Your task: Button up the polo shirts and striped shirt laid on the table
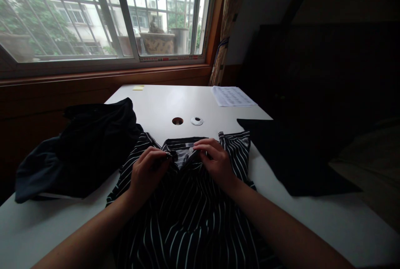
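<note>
A black shirt with white stripes [187,214] lies spread on the white table, its neck opening away from me and its lower part hanging toward me. My left hand [148,169] pinches the left side of the open collar, with a small shiny spot at its fingertips. On the other side of the opening, my right hand [215,160] grips the collar edge between thumb and fingers. Between the hands, the pale inside of the shirt and a small light label [189,145] show. The fingers hide parts of the collar edge.
Dark folded clothes [93,144] lie at the left, and a flat black cloth [290,156] hangs over the right edge. Printed papers [233,96] and a yellow note [138,88] rest at the back of the table [162,98]. A round hole [178,121] sits beside a white ring [196,121].
</note>
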`<state>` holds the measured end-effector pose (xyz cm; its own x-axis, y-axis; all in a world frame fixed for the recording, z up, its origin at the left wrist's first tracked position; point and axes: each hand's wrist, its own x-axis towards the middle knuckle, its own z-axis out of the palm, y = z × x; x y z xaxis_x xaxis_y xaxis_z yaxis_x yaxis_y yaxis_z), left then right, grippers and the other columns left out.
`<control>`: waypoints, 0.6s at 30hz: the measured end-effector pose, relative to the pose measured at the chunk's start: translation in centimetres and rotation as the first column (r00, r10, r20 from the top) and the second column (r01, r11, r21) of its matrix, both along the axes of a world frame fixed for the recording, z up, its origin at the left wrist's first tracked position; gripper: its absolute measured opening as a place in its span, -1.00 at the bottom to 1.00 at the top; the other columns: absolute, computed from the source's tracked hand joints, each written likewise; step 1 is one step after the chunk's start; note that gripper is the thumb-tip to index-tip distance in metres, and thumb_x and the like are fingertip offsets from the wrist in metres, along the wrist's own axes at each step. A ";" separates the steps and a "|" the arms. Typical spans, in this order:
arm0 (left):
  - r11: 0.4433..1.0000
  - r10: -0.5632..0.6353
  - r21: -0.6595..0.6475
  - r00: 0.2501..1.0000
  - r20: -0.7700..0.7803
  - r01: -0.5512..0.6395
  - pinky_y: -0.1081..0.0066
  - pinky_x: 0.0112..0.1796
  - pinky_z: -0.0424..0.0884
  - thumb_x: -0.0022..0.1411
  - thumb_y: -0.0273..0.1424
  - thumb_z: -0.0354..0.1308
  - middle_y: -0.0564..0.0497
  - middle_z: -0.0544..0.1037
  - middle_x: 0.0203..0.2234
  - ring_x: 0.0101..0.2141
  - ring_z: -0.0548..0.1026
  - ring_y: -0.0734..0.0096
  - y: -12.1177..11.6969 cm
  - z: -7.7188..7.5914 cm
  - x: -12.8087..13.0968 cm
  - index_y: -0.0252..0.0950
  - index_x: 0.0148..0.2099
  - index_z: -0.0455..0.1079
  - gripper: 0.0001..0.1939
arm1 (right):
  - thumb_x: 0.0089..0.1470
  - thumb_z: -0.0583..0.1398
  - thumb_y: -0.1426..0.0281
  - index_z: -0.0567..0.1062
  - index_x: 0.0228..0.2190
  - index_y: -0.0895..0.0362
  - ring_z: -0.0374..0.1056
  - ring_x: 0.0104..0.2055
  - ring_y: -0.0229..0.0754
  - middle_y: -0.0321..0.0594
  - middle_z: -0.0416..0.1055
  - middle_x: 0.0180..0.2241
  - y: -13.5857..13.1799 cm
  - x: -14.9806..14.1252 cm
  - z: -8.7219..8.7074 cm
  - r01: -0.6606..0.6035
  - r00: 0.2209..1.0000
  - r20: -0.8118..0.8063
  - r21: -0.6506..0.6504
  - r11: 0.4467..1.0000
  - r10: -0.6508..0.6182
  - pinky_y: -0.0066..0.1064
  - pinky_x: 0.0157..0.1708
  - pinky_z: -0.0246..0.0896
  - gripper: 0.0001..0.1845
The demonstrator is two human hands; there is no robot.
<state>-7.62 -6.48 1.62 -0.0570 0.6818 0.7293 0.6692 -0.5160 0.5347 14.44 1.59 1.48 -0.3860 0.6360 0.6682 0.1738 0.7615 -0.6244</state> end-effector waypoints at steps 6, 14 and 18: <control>1.000 0.010 -0.009 1.000 0.011 -0.010 0.48 -0.40 0.40 0.25 -0.51 0.22 0.06 0.48 -0.36 -0.39 0.47 0.46 0.0 0.1 0.0 -0.25 -0.19 0.40 -0.90 | 0.17 0.17 0.58 0.53 -0.23 -0.01 0.41 -0.07 -0.14 -0.23 0.46 -0.18 -0.1 0.1 0.2 0.029 1.000 0.001 -0.013 1.000 -0.029 -0.20 -0.04 0.37 -0.74; 0.999 0.043 -0.009 0.999 -0.001 -0.043 0.48 -0.43 0.37 0.24 -0.50 0.21 0.06 0.49 -0.37 -0.41 0.46 0.46 -0.1 0.1 0.0 -0.24 -0.19 0.41 -0.91 | 0.14 0.17 0.59 0.48 -0.27 0.03 0.40 -0.12 -0.13 -0.21 0.44 -0.20 -0.3 0.1 0.4 0.065 0.998 0.006 0.021 0.998 -0.065 -0.23 -0.12 0.38 -0.78; 1.000 0.030 0.000 1.000 0.005 -0.030 0.48 -0.41 0.37 0.24 -0.51 0.22 0.07 0.48 -0.37 -0.40 0.46 0.46 -0.1 0.2 0.0 -0.24 -0.19 0.41 -0.90 | 0.13 0.15 0.60 0.46 -0.27 0.04 0.39 -0.12 -0.13 -0.20 0.42 -0.19 -0.3 0.1 0.3 0.051 0.999 0.017 0.013 0.999 -0.051 -0.23 -0.11 0.38 -0.78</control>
